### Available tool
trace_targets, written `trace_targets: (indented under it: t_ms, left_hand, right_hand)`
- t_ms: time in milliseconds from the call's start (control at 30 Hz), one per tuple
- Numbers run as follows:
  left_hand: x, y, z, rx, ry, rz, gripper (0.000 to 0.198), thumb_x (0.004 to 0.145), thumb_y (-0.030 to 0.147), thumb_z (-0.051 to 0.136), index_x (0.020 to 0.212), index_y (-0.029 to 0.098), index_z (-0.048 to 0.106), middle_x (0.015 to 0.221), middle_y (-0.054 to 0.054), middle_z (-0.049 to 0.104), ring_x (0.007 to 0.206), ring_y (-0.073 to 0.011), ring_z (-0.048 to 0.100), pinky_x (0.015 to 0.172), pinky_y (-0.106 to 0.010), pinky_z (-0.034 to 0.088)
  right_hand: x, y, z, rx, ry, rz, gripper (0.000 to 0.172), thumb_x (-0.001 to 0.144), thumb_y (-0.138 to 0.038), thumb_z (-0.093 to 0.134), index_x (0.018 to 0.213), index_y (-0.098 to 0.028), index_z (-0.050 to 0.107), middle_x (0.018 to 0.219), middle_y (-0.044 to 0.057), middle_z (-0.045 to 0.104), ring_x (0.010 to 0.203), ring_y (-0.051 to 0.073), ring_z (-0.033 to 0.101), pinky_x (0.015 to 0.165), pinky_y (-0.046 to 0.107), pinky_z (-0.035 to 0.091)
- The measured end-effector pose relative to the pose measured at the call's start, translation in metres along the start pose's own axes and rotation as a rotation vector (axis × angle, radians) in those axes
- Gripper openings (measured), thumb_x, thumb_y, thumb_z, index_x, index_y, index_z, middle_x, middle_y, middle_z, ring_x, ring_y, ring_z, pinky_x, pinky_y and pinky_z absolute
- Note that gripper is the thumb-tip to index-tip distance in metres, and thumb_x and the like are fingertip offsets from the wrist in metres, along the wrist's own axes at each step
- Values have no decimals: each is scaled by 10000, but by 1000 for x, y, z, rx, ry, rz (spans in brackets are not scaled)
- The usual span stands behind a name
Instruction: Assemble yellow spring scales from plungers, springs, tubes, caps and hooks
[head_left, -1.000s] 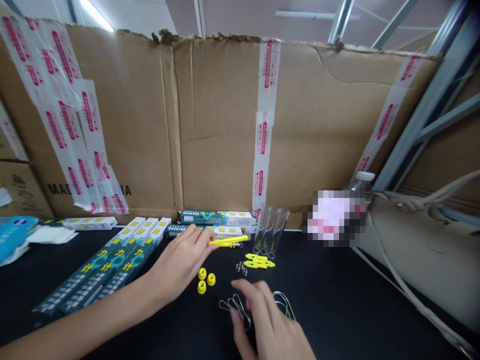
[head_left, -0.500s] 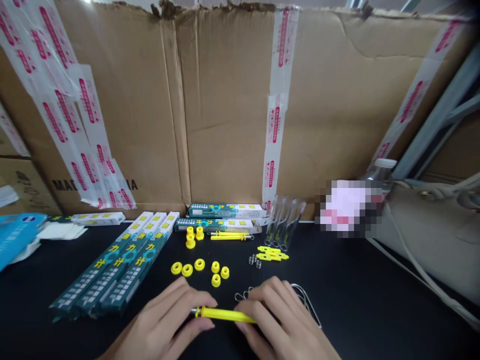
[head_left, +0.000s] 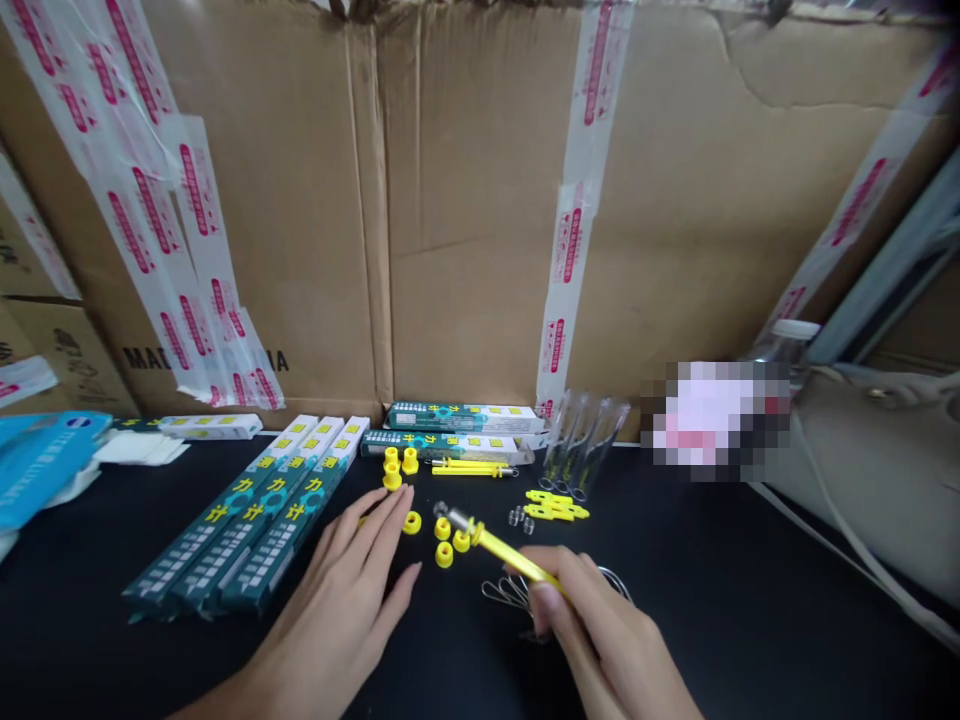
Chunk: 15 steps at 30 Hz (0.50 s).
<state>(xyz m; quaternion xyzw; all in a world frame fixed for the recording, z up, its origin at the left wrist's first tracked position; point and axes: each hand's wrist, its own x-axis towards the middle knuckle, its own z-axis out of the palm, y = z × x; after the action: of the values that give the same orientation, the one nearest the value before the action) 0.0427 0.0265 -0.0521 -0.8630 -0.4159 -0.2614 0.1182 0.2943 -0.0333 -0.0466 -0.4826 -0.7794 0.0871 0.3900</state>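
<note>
A slim yellow spring scale rod, with a metal spring and wire loop at its far end, is pinched in my right hand and tilts up to the left. My left hand lies with fingers stretched out and thumb apart over the yellow flanged rings, covering some of them. One ring shows beside its fingertips. Several small yellow caps sit between the hands. Taller yellow caps stand just beyond the left fingertips. Bent wire hooks lie partly hidden under my right hand.
Printed boxes lie at left, others at the back. Clear tubes, yellow flat tabs, small clear rings and two more yellow rods are behind. A large carton walls the back; a bottle stands right.
My left hand has let go of the yellow rod and reached forward over the rings. My right hand now holds the rod alone, its spring end raised and swung forward.
</note>
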Motion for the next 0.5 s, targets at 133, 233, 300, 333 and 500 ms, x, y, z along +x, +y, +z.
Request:
trace_targets:
  t_ms: [133, 233, 300, 333, 500]
  left_hand:
    - [6, 0, 5, 72, -22, 37, 405, 977, 238, 523, 1341, 90, 622, 1392, -177, 653, 1305, -413, 557, 947, -634, 579]
    - [8, 1, 1, 74, -9, 27, 330, 969, 203, 531, 1246, 143, 701, 1344, -142, 694, 1278, -430, 568, 922, -661, 577]
    - [8, 2, -2, 43, -10, 35, 299, 970, 178, 533, 1212, 168, 709, 1257, -108, 745, 1254, -407, 582, 905, -632, 596]
    - [8, 2, -3, 16, -5, 45, 282, 973, 163, 529, 1189, 180, 709, 1201, -90, 768, 1238, -390, 589, 897, -609, 605]
    - [6, 8, -5, -196, 80, 41, 262, 1019, 151, 462, 1161, 237, 664, 1056, -44, 756, 1128, -290, 621, 875, -466, 628]
  right_hand:
    - [1, 0, 1, 122, -5, 150, 187, 1089, -300, 281, 1159, -326, 453, 749, -62, 619, 628, 146, 634, 587, 237, 489]
    - [1, -3, 2, 209, 20, 252, 184, 1090, -386, 284, 1154, -324, 444, 774, -57, 624, 626, 148, 612, 576, 240, 476]
    - [1, -8, 3, 273, 56, 317, 225, 1082, -445, 289, 1107, -317, 474, 786, -48, 626, 659, 159, 611, 598, 254, 469]
    - [1, -10, 3, 302, 73, 342, 255, 1075, -471, 294, 1076, -313, 493, 792, -42, 625, 675, 165, 607, 611, 263, 464]
    - [-1, -20, 7, 393, 117, 405, 376, 1042, -564, 334, 922, -288, 558, 799, -10, 583, 699, 190, 556, 592, 298, 395]
